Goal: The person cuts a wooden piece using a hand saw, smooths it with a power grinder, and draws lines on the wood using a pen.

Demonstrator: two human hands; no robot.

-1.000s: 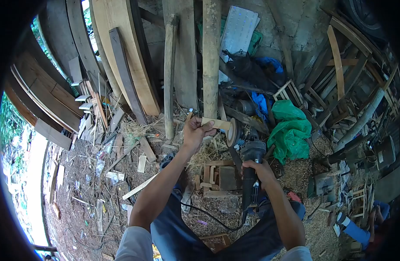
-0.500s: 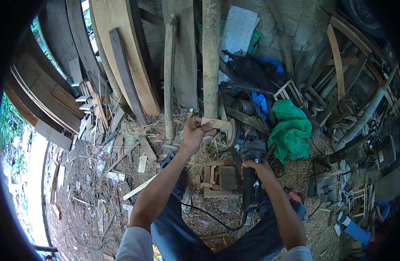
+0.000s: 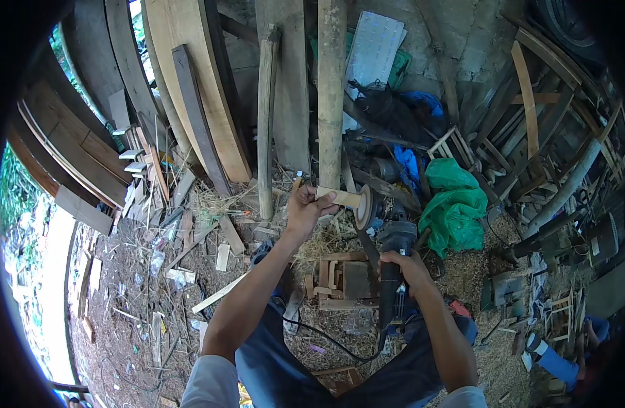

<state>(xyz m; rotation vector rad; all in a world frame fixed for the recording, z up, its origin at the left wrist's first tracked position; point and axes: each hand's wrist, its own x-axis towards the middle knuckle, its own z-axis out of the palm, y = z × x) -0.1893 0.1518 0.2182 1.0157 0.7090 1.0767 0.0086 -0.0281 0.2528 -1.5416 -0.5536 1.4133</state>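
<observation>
My left hand (image 3: 306,209) pinches a short, pale strip of wood (image 3: 346,198), its fingers closed round the left end. The strip's right end meets the round sanding disc (image 3: 365,207) of an angle grinder (image 3: 397,238); whether the disc spins I cannot tell. My right hand (image 3: 408,269) is wrapped round the grinder's dark body, which stands nearly upright in view with its head at the top. From its lower end a black cord (image 3: 346,352) curves off to the left. Part of the grip is hidden behind my right fingers.
Below the hands, wood blocks (image 3: 357,280) lie between my legs. A green plastic bag (image 3: 455,204) sits right of the grinder. Boards (image 3: 190,88) and a bamboo pole (image 3: 331,95) lean at the back. Wood scraps and shavings cover the ground. Another person's leg (image 3: 557,362) shows at lower right.
Almost nothing differs. The wood strip is tilted slightly more downward to the right against the disc, and the left hand has shifted very slightly.
</observation>
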